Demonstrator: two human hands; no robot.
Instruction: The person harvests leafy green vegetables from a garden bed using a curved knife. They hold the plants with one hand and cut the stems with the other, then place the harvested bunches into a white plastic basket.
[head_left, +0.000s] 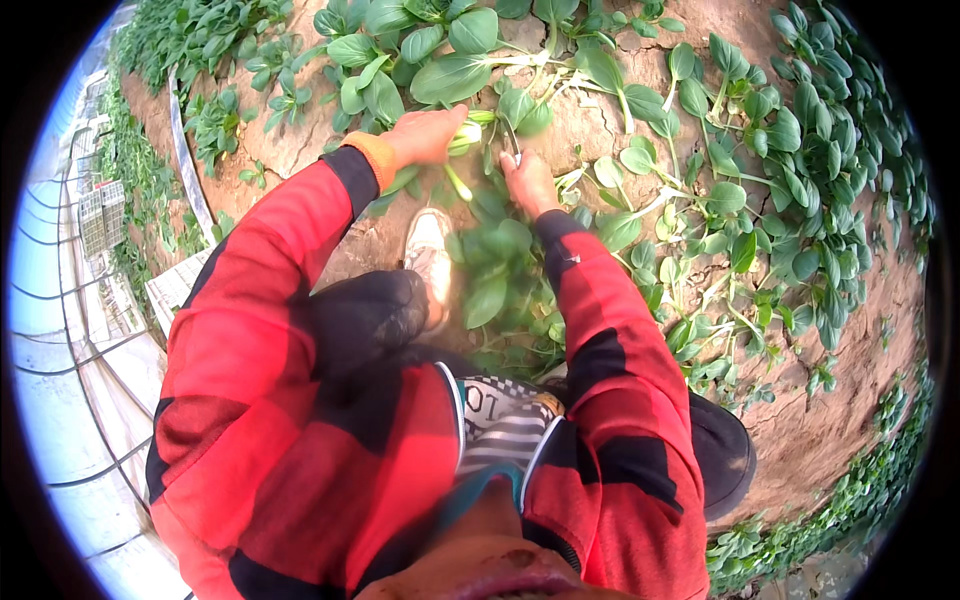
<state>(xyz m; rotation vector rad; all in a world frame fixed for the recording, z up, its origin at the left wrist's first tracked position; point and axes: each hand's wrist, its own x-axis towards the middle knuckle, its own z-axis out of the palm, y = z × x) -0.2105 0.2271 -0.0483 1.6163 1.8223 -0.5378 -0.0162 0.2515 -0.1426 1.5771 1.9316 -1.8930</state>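
My left hand (429, 136) is closed around a leafy green that looks like bok choy, its pale stalk base (466, 136) pointing toward my right hand. A loose pale leaf stalk (458, 182) hangs just below it. My right hand (528, 182) grips a small knife by its handle, which my fingers mostly hide. The thin curved blade (511, 136) points away from me, a short gap from the stalk base. Beyond both hands, cut or pulled greens (454, 77) lie on the soil with their leaves spread.
More greens lie strewn to the right (667, 199), beside a dense standing row (832, 195). Blurred leaves (495, 262) are between my arms. My white shoe (429, 232) rests on cracked soil. Left are a pale strip (187, 154), a plastic crate (178, 283) and greenhouse sheeting (67, 405).
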